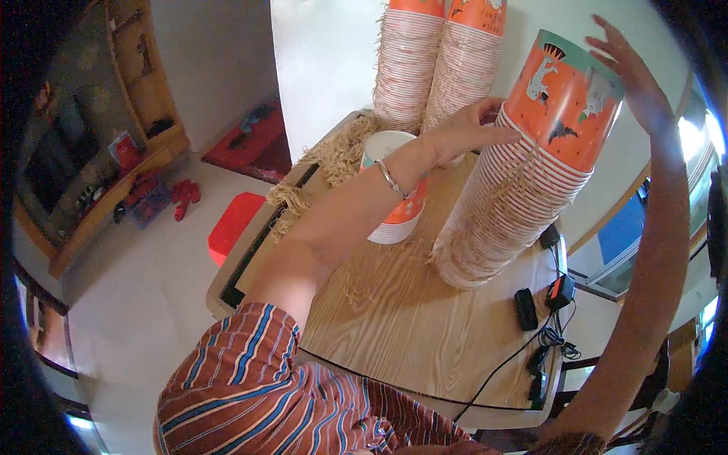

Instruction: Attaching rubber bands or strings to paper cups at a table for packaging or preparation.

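Observation:
A tall stack of nested orange paper buckets (550, 106), its top bucket upside down with a green band at the upper end, stands tilted on the table. Strands of tan twine hang over the stacked rims. My left hand (474, 130), with a bangle at the wrist, rests against the stack's left side just below the top bucket, fingers apart. My right hand (626, 64) is raised at the upper right of that bucket, fingers spread, with nothing in it. Under my left forearm stands a shorter stack of buckets (400, 227), mouth up and partly hidden.
Two more tall bucket stacks (409, 64) stand by the wall. Loose twine (341, 155) lies along the table's left edge. On the wooden table (379, 326), a black adapter (561, 292) and cables lie at the right. A red stool (236, 227) stands beside the table.

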Available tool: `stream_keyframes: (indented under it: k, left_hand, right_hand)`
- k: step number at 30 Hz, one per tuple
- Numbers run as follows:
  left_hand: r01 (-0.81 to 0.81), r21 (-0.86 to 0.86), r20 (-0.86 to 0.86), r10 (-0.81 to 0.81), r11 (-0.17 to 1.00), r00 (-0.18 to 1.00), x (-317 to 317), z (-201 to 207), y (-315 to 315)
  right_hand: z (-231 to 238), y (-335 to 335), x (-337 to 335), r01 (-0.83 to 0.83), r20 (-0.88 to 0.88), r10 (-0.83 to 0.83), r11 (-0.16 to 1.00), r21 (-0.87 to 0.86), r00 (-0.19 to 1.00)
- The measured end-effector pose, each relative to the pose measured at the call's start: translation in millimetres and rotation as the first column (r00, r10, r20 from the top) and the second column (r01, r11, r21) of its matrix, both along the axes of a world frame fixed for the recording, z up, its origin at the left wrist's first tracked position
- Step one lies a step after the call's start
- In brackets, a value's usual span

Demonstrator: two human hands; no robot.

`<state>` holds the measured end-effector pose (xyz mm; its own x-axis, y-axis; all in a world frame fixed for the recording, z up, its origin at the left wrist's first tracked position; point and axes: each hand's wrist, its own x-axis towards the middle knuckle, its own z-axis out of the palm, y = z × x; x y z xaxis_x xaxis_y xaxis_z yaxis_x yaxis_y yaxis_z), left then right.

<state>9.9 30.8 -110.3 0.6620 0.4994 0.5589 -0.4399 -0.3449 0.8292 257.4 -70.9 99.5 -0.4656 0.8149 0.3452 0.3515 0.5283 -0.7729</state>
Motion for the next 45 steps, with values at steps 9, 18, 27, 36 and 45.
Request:
stream_keyframes:
  k: [9, 18, 27, 36, 45]
  left_hand:
    - [0.015, 0.058, -0.004, -0.015, 0.998, 1.0, 17, -9, 16]
    - [0.007, 0.024, -0.026, -0.006, 1.0, 1.0, 12, -6, 11]
    - [0.0, -0.03, -0.02, -0.001, 1.0, 1.0, 12, -9, 11]
    - [0.012, -0.037, -0.025, -0.013, 0.999, 1.0, 13, -8, 9]
    - [0.022, -0.017, 0.009, -0.022, 1.0, 1.0, 11, -5, 4]
  right_hand:
    - [27, 0, -6, 0.272, 0.541, -0.39, 0.918, 0.287, 0.745]
    - [11, -19, -41, 0.414, 0.596, -0.564, 0.825, 0.384, 0.572]
    - [-5, -18, -53, 0.488, 0.437, -0.728, 0.681, 0.546, 0.527]
    - [8, -31, -54, 0.397, 0.565, -0.628, 0.777, 0.488, 0.535]
    - [11, -19, -66, 0.507, 0.588, -0.682, 0.726, 0.466, 0.436]
